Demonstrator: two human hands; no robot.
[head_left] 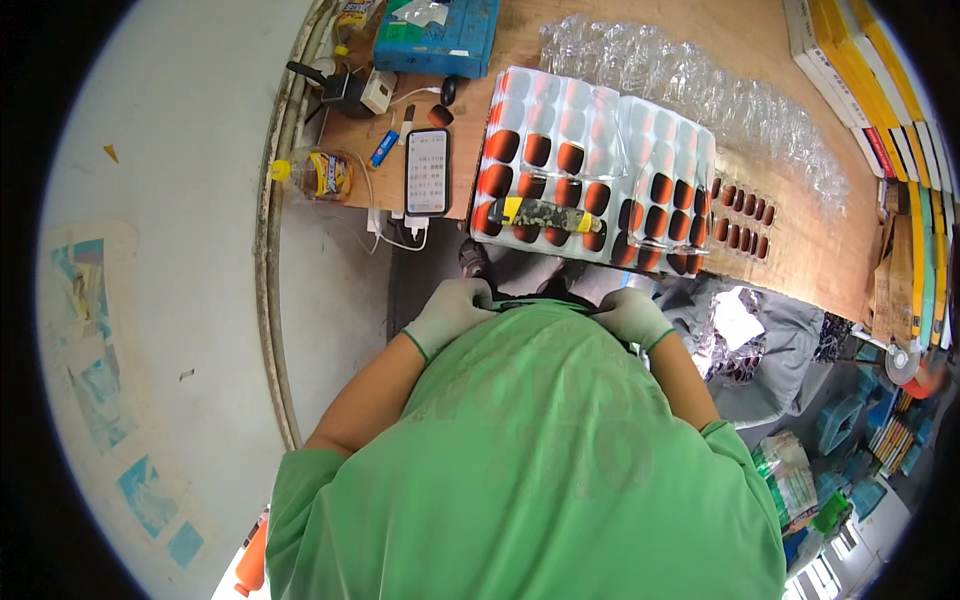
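Both of my hands are at the front hem of my green T-shirt (540,420), below the table's near edge. My left hand (452,316), in a whitish glove with a green cuff, has its fingers closed on the hem. On the other side my right hand (632,317), gloved the same way, also pinches the hem. Beyond them, stacked pale sheets (668,150) bear rows of rounded dark-and-orange pieces (569,157). A yellow-and-black utility knife (545,214) lies across these sheets.
Clear plastic trays (690,75) and a strip of dark pieces (742,215) lie on the wooden table (835,255). Left are a phone (427,172), cables, a lighter (383,148), a bottle (325,175) and a blue box (437,38). Stacked boxes (870,90) stand right.
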